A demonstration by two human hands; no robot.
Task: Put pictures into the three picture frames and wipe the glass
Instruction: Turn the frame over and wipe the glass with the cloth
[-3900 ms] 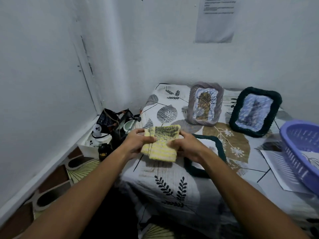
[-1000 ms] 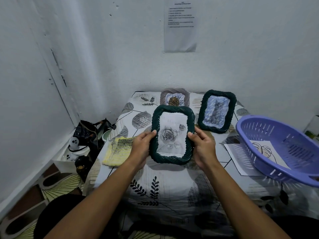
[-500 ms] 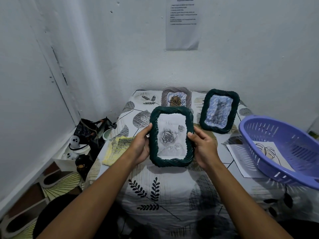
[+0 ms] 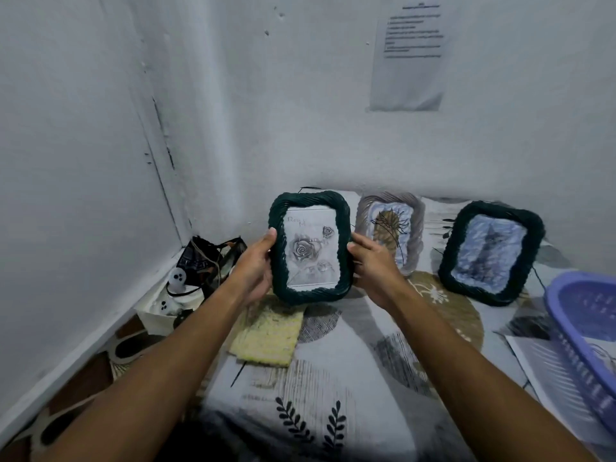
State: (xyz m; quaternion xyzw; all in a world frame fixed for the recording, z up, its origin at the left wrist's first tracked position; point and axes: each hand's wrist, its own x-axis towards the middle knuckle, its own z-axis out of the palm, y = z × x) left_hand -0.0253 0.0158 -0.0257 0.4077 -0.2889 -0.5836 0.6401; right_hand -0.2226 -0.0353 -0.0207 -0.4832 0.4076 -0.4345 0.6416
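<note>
We see the left hand [image 4: 255,266] and right hand [image 4: 373,261] gripping the dark green frame [image 4: 310,246] upright by its side edges; the handwriting on the picture is illegible.

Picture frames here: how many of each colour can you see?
Dark green: 2, one with the rose drawing held up by the left hand and right hand, one standing at the right
Grey: 1
Total: 3

Open cloth only at the near middle of the table

Taking the yellow cloth [image 4: 266,338] as landmark: behind it stand the rose frame [image 4: 310,253], grey frame [image 4: 393,228] and second green frame [image 4: 491,253]; far right, the purple basket [image 4: 586,345]; left, floor clutter [image 4: 196,271].
</note>
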